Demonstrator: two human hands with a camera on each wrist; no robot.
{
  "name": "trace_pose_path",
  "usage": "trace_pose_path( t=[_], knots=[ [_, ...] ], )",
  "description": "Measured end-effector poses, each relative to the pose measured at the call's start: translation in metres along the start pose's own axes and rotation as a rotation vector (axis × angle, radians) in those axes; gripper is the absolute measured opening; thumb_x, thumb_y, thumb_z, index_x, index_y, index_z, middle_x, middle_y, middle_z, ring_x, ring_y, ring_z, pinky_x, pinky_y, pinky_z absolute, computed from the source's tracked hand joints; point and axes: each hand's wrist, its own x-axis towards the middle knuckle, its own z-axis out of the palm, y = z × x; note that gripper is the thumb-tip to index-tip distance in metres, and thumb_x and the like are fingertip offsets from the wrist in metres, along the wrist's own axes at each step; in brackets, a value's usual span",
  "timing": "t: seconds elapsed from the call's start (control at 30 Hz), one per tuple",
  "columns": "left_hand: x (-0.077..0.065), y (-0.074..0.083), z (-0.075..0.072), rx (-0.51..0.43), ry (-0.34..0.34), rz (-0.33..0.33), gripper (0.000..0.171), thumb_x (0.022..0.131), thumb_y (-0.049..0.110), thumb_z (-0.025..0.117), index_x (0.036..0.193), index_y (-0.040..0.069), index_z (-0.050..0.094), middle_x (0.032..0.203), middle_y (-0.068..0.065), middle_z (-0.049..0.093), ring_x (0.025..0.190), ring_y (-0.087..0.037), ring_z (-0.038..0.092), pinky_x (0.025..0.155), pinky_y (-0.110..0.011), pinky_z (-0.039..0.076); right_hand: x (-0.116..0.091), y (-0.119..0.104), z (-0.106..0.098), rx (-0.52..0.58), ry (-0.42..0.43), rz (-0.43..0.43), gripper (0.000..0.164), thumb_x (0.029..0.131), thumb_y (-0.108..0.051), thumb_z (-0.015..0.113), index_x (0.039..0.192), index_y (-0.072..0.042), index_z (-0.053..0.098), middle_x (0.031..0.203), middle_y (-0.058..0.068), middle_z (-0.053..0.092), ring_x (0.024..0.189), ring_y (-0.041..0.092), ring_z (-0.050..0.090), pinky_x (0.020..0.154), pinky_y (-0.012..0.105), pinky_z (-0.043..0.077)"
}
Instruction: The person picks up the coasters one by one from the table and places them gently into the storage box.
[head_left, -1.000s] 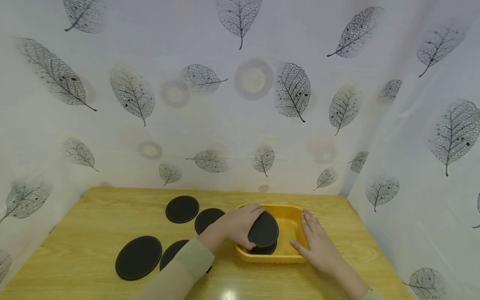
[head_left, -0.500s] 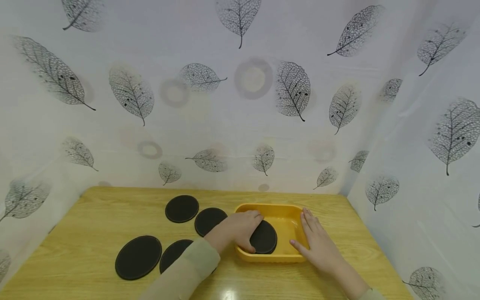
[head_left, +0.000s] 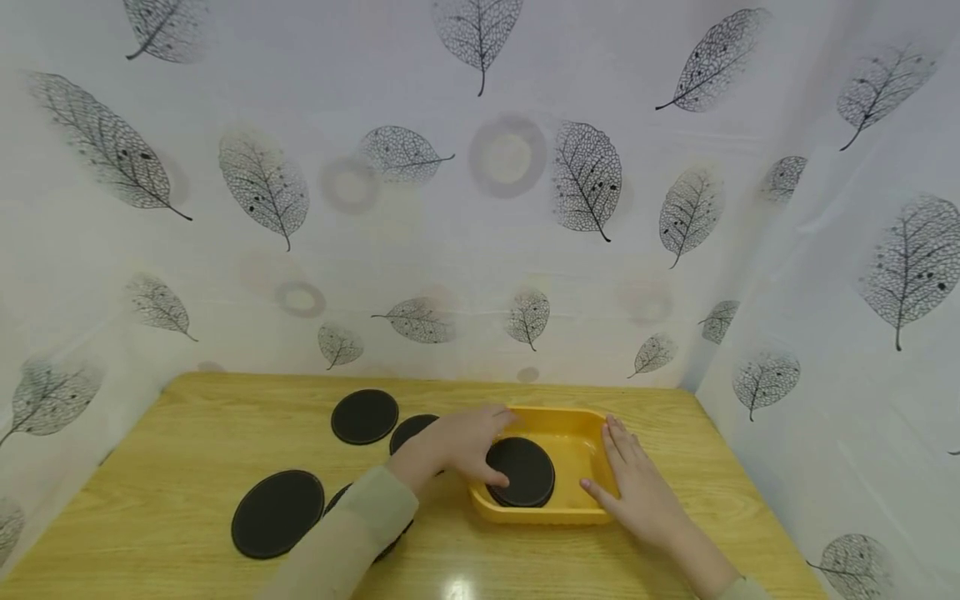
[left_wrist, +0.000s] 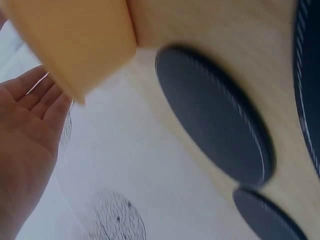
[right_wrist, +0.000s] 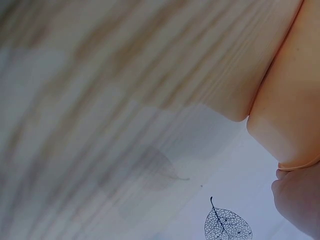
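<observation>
Right of the obstructing black disc (head_left: 525, 471), the yellow tray (head_left: 567, 457) has free floor.

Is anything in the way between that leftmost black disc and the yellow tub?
Yes. Between the leftmost black disc and the yellow tub come another black disc and the sleeved left forearm partly covering it. The tub's raised side also needs clearing.

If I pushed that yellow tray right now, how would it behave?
The yellow tray would likely stay stiff, as its walls stand without sagging. Its glossy inside suggests smooth plastic, perhaps slightly slippery. Wide and low on the table, it seems unlikely to tip, though the black disc showing inside might slide.
</observation>
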Motion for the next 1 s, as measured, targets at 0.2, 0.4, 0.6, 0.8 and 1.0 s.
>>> trace_pose_path(
  t=[0.2, 0.4, 0.6, 0.8, 1.0],
  knots=[
    [-0.016, -0.02, -0.015, 0.0, 0.034, -0.047, 0.089, 0.076, 0.055, 0.07, 0.145, 0.011, 0.036, 0.146, -0.005, 0.041, 0.131, -0.022, 0.043, 0.108, -0.037, 0.038, 0.0, 0.001, 0.001, 0.004, 0.004, -0.003, 0.087, 0.089, -0.051, 0.056, 0.148, 0.001, 0.021, 0.158, 0.01, 0.005, 0.144, 0.034, 0.012, 0.116, 0.049, 0.016],
    [-0.04, -0.048, -0.025, -0.051, 0.054, -0.144, 0.088, 0.077, 0.054, 0.069, 0.147, 0.015, 0.033, 0.15, -0.005, 0.034, 0.134, -0.023, 0.039, 0.106, -0.041, 0.038, -0.002, 0.002, 0.002, 0.002, -0.002, 0.002, 0.087, 0.089, -0.053, 0.055, 0.149, 0.0, 0.02, 0.159, 0.009, 0.004, 0.144, 0.033, 0.012, 0.119, 0.04, 0.007],
    [-0.065, -0.078, -0.028, -0.064, 0.102, -0.223, 0.093, 0.074, 0.049, 0.075, 0.147, 0.011, 0.032, 0.151, -0.008, 0.033, 0.137, -0.027, 0.034, 0.108, -0.045, 0.035, -0.001, 0.002, 0.002, -0.008, 0.024, -0.016, 0.086, 0.089, -0.05, 0.056, 0.148, 0.002, 0.022, 0.158, 0.011, 0.006, 0.143, 0.036, 0.015, 0.116, 0.047, 0.016],
    [-0.087, -0.104, -0.026, -0.096, 0.167, -0.259, 0.097, 0.072, 0.043, 0.079, 0.147, 0.007, 0.03, 0.15, -0.013, 0.033, 0.137, -0.034, 0.032, 0.108, -0.049, 0.033, -0.001, 0.003, 0.003, -0.011, 0.019, -0.011, 0.086, 0.089, -0.052, 0.055, 0.148, 0.001, 0.021, 0.158, 0.01, 0.006, 0.144, 0.034, 0.013, 0.117, 0.045, 0.014],
    [-0.104, -0.126, -0.024, -0.121, 0.225, -0.272, 0.098, 0.07, 0.04, 0.081, 0.145, 0.001, 0.033, 0.148, -0.019, 0.035, 0.134, -0.038, 0.034, 0.106, -0.053, 0.035, -0.001, 0.004, 0.004, -0.014, 0.037, -0.027, 0.086, 0.09, -0.051, 0.055, 0.148, 0.002, 0.022, 0.158, 0.01, 0.006, 0.144, 0.034, 0.014, 0.119, 0.038, 0.008]
  ],
)
